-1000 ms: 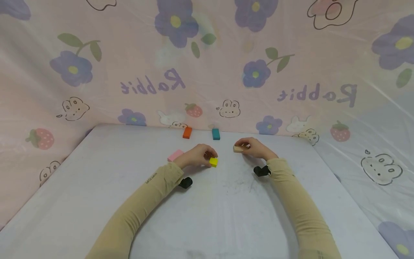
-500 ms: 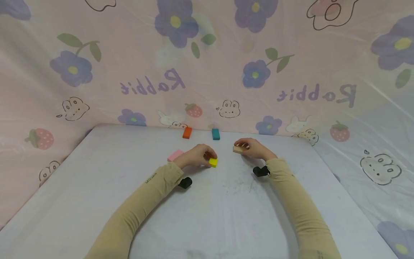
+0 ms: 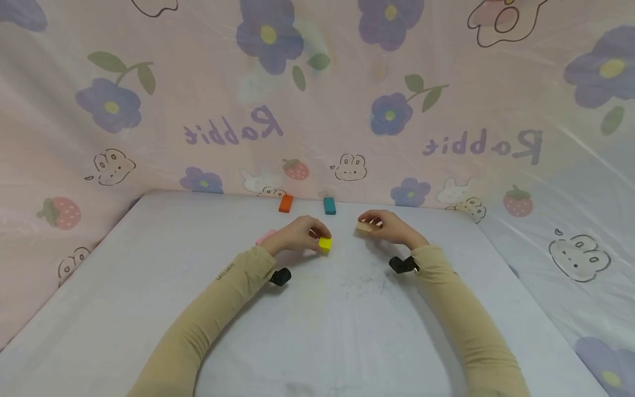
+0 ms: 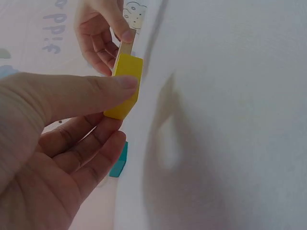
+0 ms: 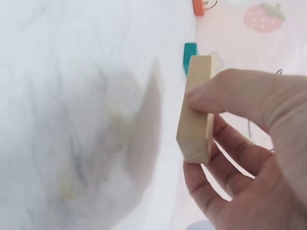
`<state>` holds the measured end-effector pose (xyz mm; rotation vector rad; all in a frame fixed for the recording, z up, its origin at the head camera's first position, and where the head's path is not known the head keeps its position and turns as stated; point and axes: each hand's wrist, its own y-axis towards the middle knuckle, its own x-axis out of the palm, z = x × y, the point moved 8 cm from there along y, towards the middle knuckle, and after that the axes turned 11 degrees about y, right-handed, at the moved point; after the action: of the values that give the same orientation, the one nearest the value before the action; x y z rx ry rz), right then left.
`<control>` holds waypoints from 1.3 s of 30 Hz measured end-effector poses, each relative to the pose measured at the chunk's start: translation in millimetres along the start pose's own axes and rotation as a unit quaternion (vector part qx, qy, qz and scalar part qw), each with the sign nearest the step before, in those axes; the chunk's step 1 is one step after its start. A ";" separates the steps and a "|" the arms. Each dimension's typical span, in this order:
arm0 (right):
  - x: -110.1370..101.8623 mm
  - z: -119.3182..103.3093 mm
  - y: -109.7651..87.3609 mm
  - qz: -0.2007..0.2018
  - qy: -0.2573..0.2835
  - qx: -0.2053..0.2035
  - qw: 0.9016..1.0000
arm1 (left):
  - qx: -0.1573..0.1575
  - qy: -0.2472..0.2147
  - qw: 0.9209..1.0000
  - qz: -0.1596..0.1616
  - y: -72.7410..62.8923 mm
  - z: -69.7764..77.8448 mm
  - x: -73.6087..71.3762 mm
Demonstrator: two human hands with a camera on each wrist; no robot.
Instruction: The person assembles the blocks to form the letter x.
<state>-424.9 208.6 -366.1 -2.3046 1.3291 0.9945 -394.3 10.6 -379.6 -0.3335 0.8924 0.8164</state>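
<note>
Between the thumb and fingertips of my left hand (image 3: pixel 296 234) is a yellow block (image 3: pixel 324 245); the left wrist view shows the thumb lying across its face. My right hand (image 3: pixel 392 226) pinches a plain wooden block (image 3: pixel 366 226), its thumb on one long side and its fingers on the other in the right wrist view. Both blocks are held above the white table, with shadows falling below, and a gap separates them in the head view. Partly hidden behind my left hand lies a pink block (image 3: pixel 265 236).
Toward the table's back edge lie an orange block (image 3: pixel 285 204) and a teal block (image 3: pixel 329 206), set apart. A printed curtain (image 3: pixel 317 121) rises right behind them. Black wrist mounts (image 3: pixel 280 277) hang under both sleeves.
My left hand has risen slightly with the yellow block, and covers more of the pink one. The right hand and wooden block have shifted up a touch. Both grips are kept.
</note>
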 end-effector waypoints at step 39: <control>65.8 -56.3 -43.1 -0.043 0.063 -0.030 0.997 | 0.035 -0.016 0.998 -0.052 -20.0 1.7 7.5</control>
<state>-343.0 157.7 -375.0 -2.4846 1.2496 0.8872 -375.6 2.0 -385.9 -0.3026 0.8641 0.6911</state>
